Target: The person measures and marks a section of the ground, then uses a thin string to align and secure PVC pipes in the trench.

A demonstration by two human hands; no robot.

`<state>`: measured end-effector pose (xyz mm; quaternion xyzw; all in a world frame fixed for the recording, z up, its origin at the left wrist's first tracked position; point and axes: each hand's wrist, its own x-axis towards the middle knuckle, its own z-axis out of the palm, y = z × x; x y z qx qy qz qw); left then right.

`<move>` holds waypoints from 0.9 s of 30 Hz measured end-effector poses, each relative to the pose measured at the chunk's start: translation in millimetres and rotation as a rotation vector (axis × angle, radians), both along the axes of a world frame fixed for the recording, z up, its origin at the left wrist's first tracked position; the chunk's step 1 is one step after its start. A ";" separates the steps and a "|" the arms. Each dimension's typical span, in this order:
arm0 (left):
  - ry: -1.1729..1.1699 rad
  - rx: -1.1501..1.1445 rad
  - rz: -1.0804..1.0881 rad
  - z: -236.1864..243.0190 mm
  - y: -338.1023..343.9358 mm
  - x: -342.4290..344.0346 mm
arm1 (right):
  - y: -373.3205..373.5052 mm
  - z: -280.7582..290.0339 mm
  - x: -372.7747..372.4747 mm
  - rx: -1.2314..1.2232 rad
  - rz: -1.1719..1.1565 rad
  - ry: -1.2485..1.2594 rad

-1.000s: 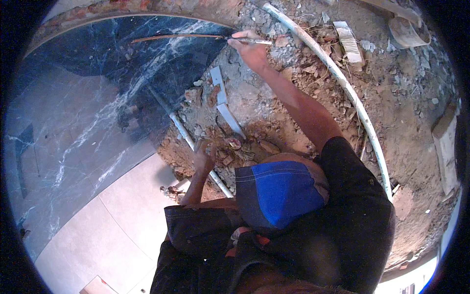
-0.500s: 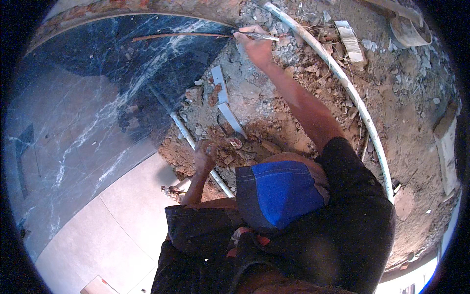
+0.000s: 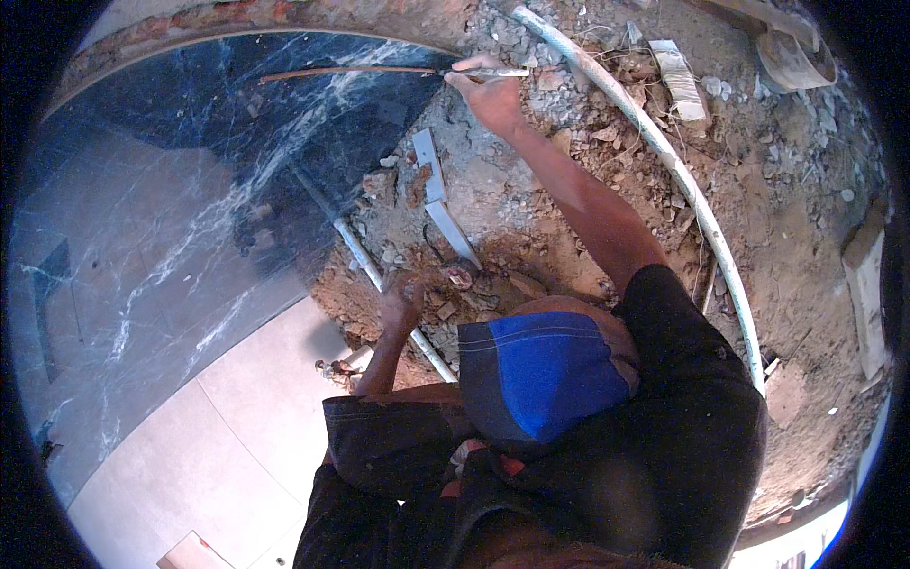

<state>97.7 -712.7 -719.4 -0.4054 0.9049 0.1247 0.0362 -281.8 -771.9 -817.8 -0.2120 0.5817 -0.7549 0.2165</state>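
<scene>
At the far edge of a dark marble slab (image 3: 161,218), my right hand (image 3: 488,95) is closed on a slim pale tool (image 3: 512,72), its dark end at the slab's edge beside a thin rusty-brown strip (image 3: 341,70). My left hand (image 3: 402,302) is lower, beside a pale pipe (image 3: 360,251), with fingers curled; whatever they hold is unclear. Between my hands, two flat pale strips (image 3: 449,230) lie on rubble. A blue-and-black cloth piece (image 3: 555,370) on my body hides part of the ground below them.
A long white pipe (image 3: 664,152) curves down the right over dirt and broken debris. A ridged pale block (image 3: 678,81), a looped strip (image 3: 796,71) and a board (image 3: 863,284) lie farther right. Light floor tiles (image 3: 209,427) are lower left, and a rough ledge (image 3: 246,17) borders the slab's back.
My right hand shifted slightly toward the upper right half a second ago and is now a little back to the left with the tool. My left hand has barely moved.
</scene>
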 end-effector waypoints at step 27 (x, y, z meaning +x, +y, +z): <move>0.466 0.627 0.055 21.1 12.8 -188.0 | 158.2 63.6 43.5 0.275 0.891 0.543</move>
